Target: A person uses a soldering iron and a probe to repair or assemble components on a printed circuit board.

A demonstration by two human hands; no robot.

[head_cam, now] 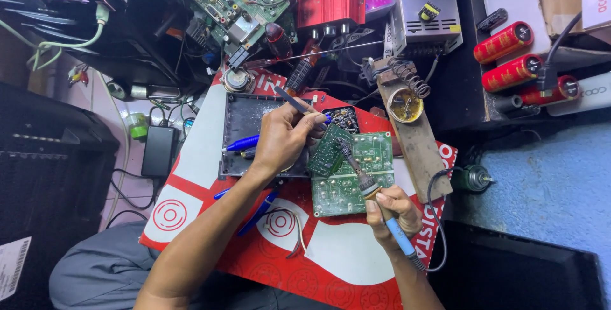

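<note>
On the left of the red and white board (pixel 191 202) that carries the work, a black adapter (pixel 158 151) lies just off its left edge, and blue pens (pixel 258 211) lie on the board under the left forearm. The dark grey tray (pixel 245 122) sits at the board's upper left; it holds a blue-handled tool (pixel 242 144) and pale dust, and I cannot tell what else.

The left hand (pixel 283 138) rests over the tray's right edge, its fingers (pixel 312 122) closed round dark tweezers (pixel 289 100), whose long axis slants up and left away from the hand. Just right of that hand, a small green circuit board (pixel 326 154) leans tilted against the larger green circuit board (pixel 353 176), which lies flat at mid-board.

The right hand (pixel 391 211) sits below and right of the boards, fingers wrapped tight on the blue handle of a soldering iron (pixel 369 186). The iron's axis runs up and left, its tip at the seam between the two boards, so both hands meet there; the left is nearer the small board.

Further right, a wooden stand (pixel 417 141) holds a coil rest and a round tin (pixel 405 105); red capacitors (pixel 509 55) lie at the upper right.
</note>
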